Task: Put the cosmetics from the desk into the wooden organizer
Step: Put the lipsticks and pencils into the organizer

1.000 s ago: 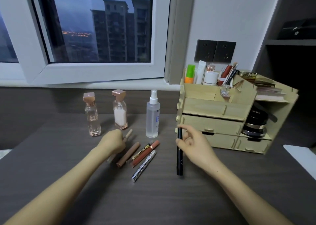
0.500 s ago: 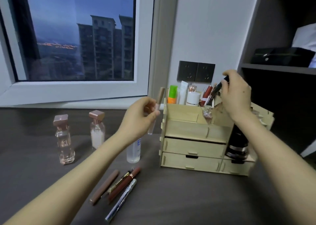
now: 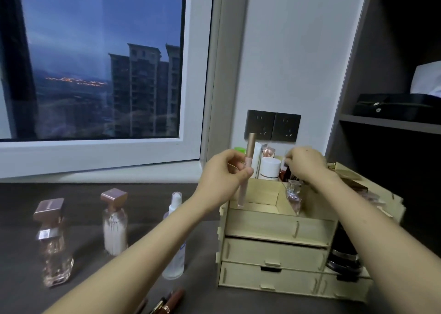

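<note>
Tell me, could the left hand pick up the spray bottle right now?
Probably not yet: the left hand holds a slim tube at the wooden organizer, though nothing blocks the spray bottle.

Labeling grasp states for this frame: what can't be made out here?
Head view only.
Right hand: its own curled fingers hide whether it grips anything.
Lip pencils: cut off by the bottom edge; count unclear.
Spray bottle: left forearm crosses its middle; label unreadable.

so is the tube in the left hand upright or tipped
Upright: the left hand grips the tube vertical, cap up, by the organizer.
</note>
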Tool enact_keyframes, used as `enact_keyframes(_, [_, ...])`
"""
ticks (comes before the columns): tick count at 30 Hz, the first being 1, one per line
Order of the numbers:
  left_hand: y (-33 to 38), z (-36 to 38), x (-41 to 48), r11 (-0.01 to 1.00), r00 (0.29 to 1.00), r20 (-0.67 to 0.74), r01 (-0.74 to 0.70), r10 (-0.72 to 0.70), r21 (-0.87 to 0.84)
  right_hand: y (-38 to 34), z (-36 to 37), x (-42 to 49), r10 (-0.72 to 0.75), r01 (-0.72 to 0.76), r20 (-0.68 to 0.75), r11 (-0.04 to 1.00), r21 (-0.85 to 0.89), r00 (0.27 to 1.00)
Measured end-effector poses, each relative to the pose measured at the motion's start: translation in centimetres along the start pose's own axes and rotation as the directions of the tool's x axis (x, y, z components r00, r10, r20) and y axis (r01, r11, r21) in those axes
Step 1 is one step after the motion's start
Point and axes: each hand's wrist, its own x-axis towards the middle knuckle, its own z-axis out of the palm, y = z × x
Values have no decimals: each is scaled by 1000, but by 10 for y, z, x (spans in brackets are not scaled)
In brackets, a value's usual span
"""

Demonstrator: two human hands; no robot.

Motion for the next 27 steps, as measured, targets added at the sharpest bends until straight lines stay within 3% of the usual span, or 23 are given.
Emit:
enact_keyframes(1, [-1,2,3,1000,1000,0,7,-7,-6,-1,-4,-3,-4,6,-120,1000,18,993])
enact_keyframes(3, [0,5,9,1000,1000,-6,22,-22,-19,-6,-19,-13,-12,97,-256,941,324,967])
enact_keyframes(5, [1,11,15,999,1000,-2,31,-31,-23,-17,-41,-30,-86,208,-199,626,752,976])
enact_keyframes(6, [2,15,18,999,1000,5,27,-27,-19,-22,-50,-38,-160,225,-166,501,836,973])
enact_keyframes(7, [4,19,19,1000,1000,14,17,-17,-9,-26,-54,-44,-223,245,-154,470,848,962])
enact_keyframes(10, [10,34,23,999,999,25,-29,28,41,-28,-57,-46,-233,286,-182,570,770,955])
enact_keyframes(14, [11,36,25,993,996,-29,-87,89,81,-5,-60,-25,27,250,-325,581,775,945])
enact_keyframes(17, [1,25,22,992,997,-60,-42,50,123,14,-50,-9,167,155,-351,669,727,921])
enact_keyframes(24, [-17,1,7,980,997,-71,19,-5,197,14,-8,-3,71,11,-194,920,391,978])
enact_keyframes(27, [-21,-7,0,974,998,-59,25,-12,224,11,-2,-4,25,10,-134,967,256,991])
